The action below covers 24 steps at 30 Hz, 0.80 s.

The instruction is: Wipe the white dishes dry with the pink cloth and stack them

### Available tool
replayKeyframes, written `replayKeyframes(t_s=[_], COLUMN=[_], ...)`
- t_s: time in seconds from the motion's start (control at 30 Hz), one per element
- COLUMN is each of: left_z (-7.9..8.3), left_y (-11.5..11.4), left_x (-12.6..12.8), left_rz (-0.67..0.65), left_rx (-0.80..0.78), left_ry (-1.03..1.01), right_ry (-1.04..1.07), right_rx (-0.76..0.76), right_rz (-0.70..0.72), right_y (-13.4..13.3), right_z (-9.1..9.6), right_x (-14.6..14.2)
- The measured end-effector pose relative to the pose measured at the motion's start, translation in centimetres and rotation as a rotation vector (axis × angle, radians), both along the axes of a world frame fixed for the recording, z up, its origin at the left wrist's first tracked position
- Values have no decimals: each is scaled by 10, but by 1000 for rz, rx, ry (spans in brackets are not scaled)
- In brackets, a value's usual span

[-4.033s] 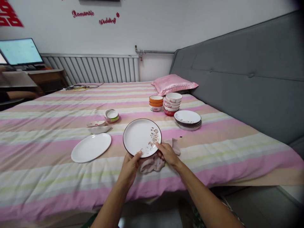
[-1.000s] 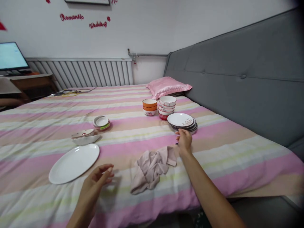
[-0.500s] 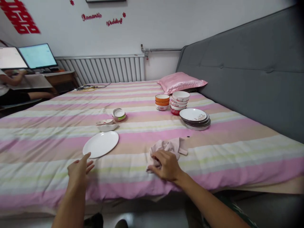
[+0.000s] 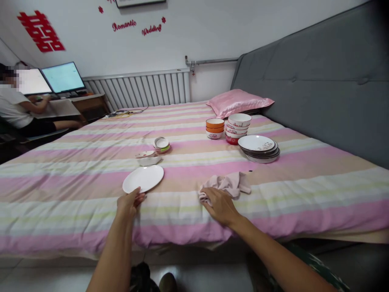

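Observation:
At the near edge of a white oval plate (image 4: 145, 177) is my left hand (image 4: 130, 202), its thumb over the rim and its fingers curled below it. The plate's far side reaches towards small dishes on the bed. My right hand (image 4: 221, 206) is closed on the left end of a crumpled pale pink cloth (image 4: 232, 184), which trails off to the right on the bedspread. Part of the cloth is hidden under the palm.
Beyond the plate are small white dishes (image 4: 149, 160) and stacked little saucers (image 4: 162, 144). Stacked plates (image 4: 258, 148), orange bowls (image 4: 214, 125) and white bowls (image 4: 238, 123) stand right of centre, before a pink pillow (image 4: 238, 102). A person (image 4: 18, 105) sits at monitors, far left.
My left hand has moved up to the plate and taken its near rim. My right hand has closed further onto the cloth. The camera view has shifted slightly left.

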<state>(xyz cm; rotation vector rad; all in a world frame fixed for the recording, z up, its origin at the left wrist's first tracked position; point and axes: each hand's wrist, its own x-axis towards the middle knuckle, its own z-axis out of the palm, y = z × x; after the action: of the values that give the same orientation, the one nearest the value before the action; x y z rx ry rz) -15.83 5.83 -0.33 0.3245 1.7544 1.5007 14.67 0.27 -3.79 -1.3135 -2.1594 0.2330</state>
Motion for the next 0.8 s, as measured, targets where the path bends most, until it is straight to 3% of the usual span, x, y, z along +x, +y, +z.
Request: replayKeyframes(t_s=[0.1, 0.2, 0.3, 0.43, 0.5, 0.67, 0.8], left_z=[4, 12, 18, 20, 19, 18, 12], left_y=[2, -1, -11, -28, -33, -37, -41], left_x=[5, 12, 20, 34, 43, 67, 91], left_rz=[-56, -128, -195, -226, -231, -241, -369], left_rx=[-47, -66, -59, -32, 13, 135, 129], left_ry=[3, -33, -69, -84, -88, -170, -197], right_ry=[63, 291, 733, 1419, 1545, 1662, 1795], right_rx=[-84, -185, -261, -507, -550, -553, -233], right_rz=[-68, -210, -313, -402, -437, -444, -436], right_y=[11, 26, 44, 62, 67, 71, 70], right_z=[1, -2, -7, -9, -8, 2, 11], right_x=[2, 4, 8, 20, 27, 45, 55])
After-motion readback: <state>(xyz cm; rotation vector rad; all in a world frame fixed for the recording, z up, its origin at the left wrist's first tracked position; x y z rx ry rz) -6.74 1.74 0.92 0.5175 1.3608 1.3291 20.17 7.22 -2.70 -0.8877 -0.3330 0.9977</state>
